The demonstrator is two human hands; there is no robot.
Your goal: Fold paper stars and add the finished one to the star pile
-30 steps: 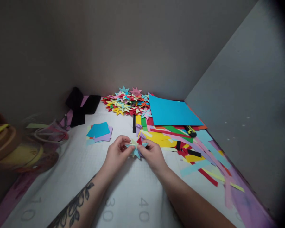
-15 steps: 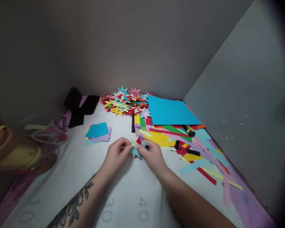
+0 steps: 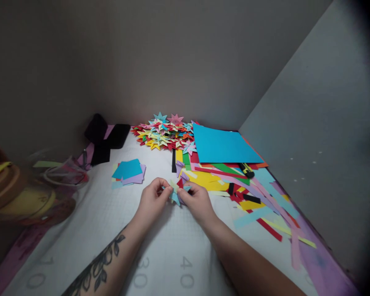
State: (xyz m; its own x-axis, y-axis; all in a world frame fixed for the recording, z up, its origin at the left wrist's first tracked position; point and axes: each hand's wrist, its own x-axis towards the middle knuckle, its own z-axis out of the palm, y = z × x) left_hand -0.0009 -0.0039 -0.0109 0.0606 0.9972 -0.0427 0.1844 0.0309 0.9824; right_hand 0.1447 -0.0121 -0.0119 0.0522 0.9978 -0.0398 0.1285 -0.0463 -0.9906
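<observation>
My left hand and my right hand meet over the white cutting mat, both pinched on a small folded paper star of light blue and pale yellow points. The star is held just above the mat between my fingertips. A red and a purple folded piece lie right behind it. A small stack of cut paper squares, blue on top and purple below, lies to the left of my hands.
A heap of finished coloured paper stars lies at the back. A large blue sheet tops coloured sheets and strips on the right, with a yellow utility knife. Black cloth and a clear container stand left. Grey walls close in.
Both hands stay pinched on the star, with only small finger shifts; the view has barely moved.
</observation>
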